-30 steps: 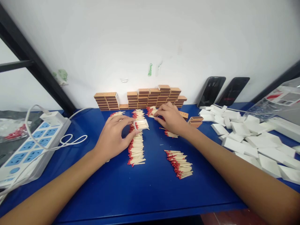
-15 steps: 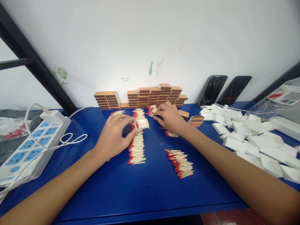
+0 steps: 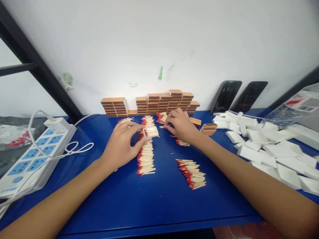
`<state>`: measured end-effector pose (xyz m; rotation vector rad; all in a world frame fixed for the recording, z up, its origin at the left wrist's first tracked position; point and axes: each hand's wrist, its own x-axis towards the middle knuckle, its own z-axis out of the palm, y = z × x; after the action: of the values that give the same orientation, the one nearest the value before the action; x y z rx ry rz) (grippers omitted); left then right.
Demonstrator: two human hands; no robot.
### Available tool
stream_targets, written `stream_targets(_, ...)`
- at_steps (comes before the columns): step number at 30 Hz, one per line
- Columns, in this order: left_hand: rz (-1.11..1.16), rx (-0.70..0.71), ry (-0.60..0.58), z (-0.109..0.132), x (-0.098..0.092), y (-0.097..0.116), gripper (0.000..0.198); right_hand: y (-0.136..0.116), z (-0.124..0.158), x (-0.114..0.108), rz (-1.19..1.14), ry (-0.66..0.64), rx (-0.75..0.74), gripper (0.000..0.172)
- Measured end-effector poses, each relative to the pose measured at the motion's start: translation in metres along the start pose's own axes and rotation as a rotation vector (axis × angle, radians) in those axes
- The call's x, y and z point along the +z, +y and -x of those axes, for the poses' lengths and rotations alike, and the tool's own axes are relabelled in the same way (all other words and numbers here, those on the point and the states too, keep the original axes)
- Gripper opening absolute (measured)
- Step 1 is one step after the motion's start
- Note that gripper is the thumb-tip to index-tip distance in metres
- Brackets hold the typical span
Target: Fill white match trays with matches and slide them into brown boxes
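My left hand [image 3: 126, 139] grips a small white matchbox tray [image 3: 155, 134] between thumb and fingers. Several red-tipped matches [image 3: 150, 132] lie inside it. Below and behind the tray runs a long row of loose matches [image 3: 146, 157] on the blue table. My right hand [image 3: 179, 124] is closed in a pinch around a match [image 3: 161, 126] whose red head points left. Just behind those fingers sits a small match pile [image 3: 161, 117]. Another pile [image 3: 182, 142] lies partly under my right wrist, and a larger one [image 3: 191, 174] is nearer the front.
Stacked brown matchboxes [image 3: 159, 104] line the wall. A few more boxes [image 3: 208, 128] stand right of my right hand. Many white trays [image 3: 264, 142] are heaped at right, near two dark phones [image 3: 228, 96]. A power strip [image 3: 40, 152] with white cables occupies the left.
My right hand has drawn slightly away from the small pile, and a match now shows at its fingertips. The left hand and the tray stay nearly still.
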<state>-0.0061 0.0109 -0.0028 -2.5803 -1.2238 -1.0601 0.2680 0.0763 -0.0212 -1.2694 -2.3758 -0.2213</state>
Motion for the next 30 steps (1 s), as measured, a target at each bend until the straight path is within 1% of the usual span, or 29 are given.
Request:
stream_targets(7,0.003,0.011,0.007,0.0011,0.0007,-0.0011,0.033,-0.0005,0.001,0.0002,-0.025,-0.032,-0.005,0.01)
stream_targets(12,0.007,0.002,0.003,0.0009,0.0015,-0.0018,0.032,-0.0018,0.0018,-0.0011,0.002,-0.077,-0.025,0.017)
stream_targets(16,0.0,-0.001,-0.003,0.0011,0.0009,-0.0013,0.033,-0.0023,0.0034,-0.0022,0.022,-0.076,-0.057,0.019)
stream_targets(30,0.009,0.028,0.018,0.0017,0.0029,-0.0039,0.033,-0.0031,0.0057,-0.0068,-0.05,-0.136,-0.036,0.013)
